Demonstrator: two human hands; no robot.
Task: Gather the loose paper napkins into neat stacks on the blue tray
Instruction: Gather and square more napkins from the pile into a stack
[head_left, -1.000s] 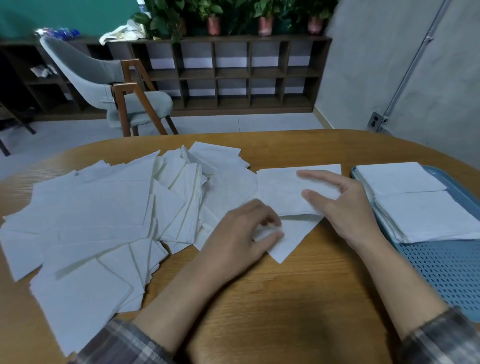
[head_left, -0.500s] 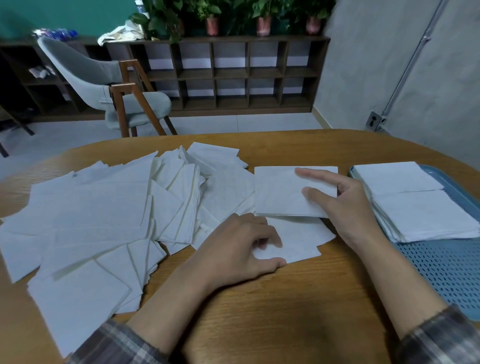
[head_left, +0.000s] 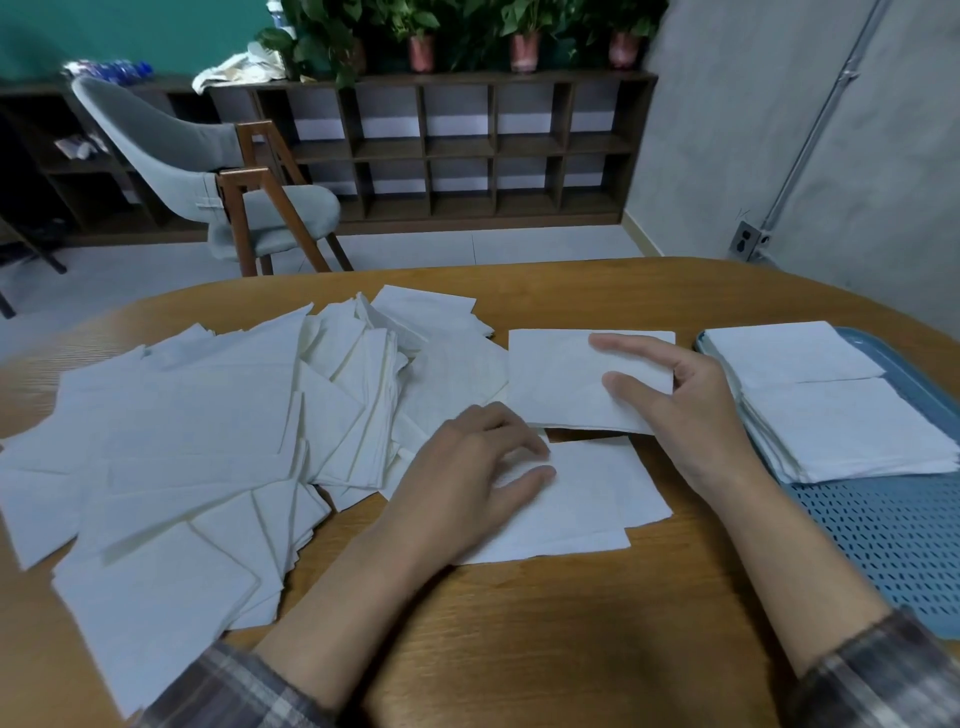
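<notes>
Facing dark shelving (head_left: 457, 150), the wooden table (head_left: 519, 639) holds napkins (head_left: 182, 415); left fingers (head_left: 514, 432) press one, right fingers (head_left: 623, 344) pinch another.

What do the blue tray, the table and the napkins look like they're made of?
Blue tray: probably moulded plastic, matte; even colour, a regular grid of small slots, rounded rim.
Table: wood or wood veneer, satin finish; visible grain with a soft sheen.
Napkins: thin white paper tissue, matte; faint embossed texture, and they lie limp in overlapping layers.

White napkins (head_left: 171, 431), a blue perforated tray (head_left: 893, 540), seemingly grey plaid sleeves (head_left: 883, 675), a brown table (head_left: 545, 649).
</notes>
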